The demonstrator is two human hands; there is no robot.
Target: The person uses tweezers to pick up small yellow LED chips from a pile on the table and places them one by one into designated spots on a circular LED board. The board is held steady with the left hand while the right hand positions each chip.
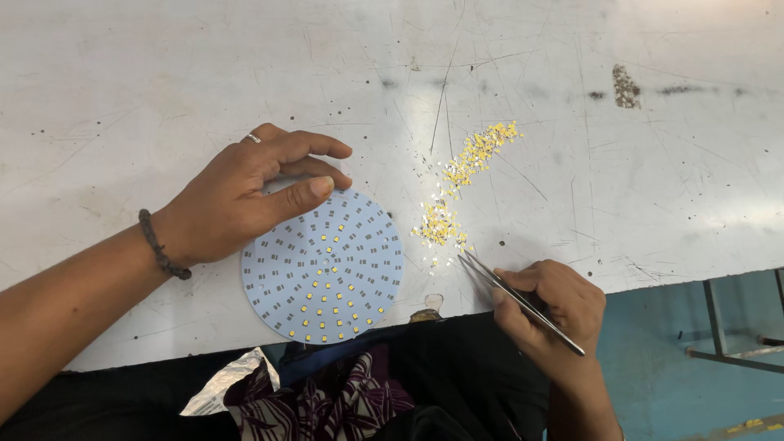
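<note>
A round light-blue circuit board (322, 269) lies flat on the white scratched table (163, 82), in the lower middle of the frame, close to the table's near edge. It is covered with rings of small grey pads. The rings near the middle and the lower part already have tiny yellow chips sitting on them. The outer pads at the top and sides look bare.

The left hand (245, 196) comes in from the left of the frame. Its fingers are spread and curled over the top left rim of the board, with the thumb lying flat on the board's face. Held like this, the hand seems to pin the board down so it cannot slide or spin. There is a ring on one finger and a dark bead bracelet (161, 245) on the wrist.

The right hand (555, 306) is at the lower right of the frame. It pinches a pair of thin metal tweezers (514, 298) between thumb and fingers, like a pencil. The tips point up and left, just at the bottom end of a heap of small yellow chips (461, 184). The chips are very small, so fine tips look right for picking up one at a time. I cannot tell if a chip sits between the tips.

The heap lies in a loose line from the middle of the frame up to the right, just beside the board, so it is easy to reach.
</note>
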